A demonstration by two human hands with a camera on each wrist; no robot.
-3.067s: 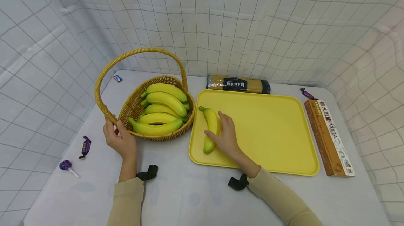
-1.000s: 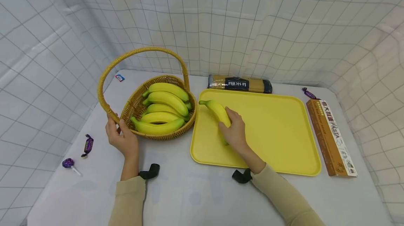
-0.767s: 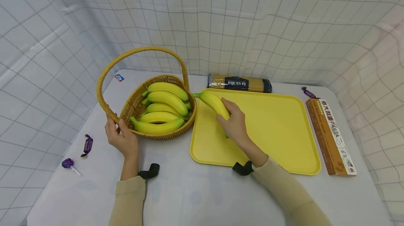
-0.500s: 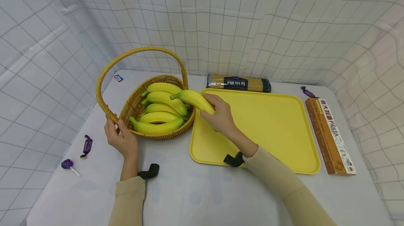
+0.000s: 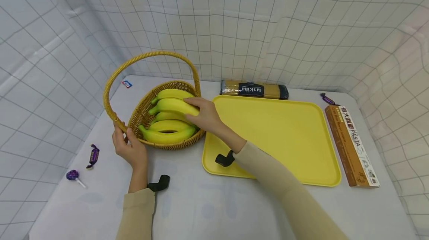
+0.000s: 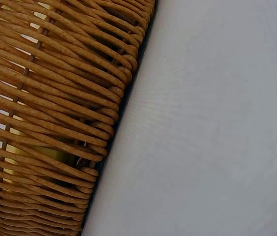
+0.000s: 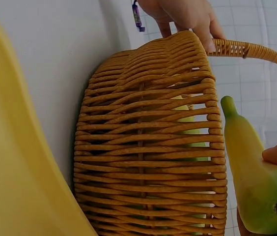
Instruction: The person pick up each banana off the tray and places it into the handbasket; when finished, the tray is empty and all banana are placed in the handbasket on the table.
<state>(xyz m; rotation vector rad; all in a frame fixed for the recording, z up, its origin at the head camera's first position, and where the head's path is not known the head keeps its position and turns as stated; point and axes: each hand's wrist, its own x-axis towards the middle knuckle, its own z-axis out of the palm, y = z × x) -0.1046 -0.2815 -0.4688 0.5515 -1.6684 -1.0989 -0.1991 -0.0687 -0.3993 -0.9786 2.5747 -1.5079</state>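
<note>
- Head view showed my right hand (image 5: 207,115) curled round a banana (image 5: 174,105), held over the wicker basket (image 5: 140,110) on top of the bananas piled inside.
- My left hand (image 5: 129,149) gripped the base of the basket handle (image 5: 115,119) at the near rim.
- Right wrist view had the banana (image 7: 254,182) in my grip above the basket wall (image 7: 148,162), not yet let go.
- By my judgement the moving was nearly done: the yellow tray (image 5: 285,136) on the bench (image 5: 207,206) held no fruit, and only the release was left.
</note>
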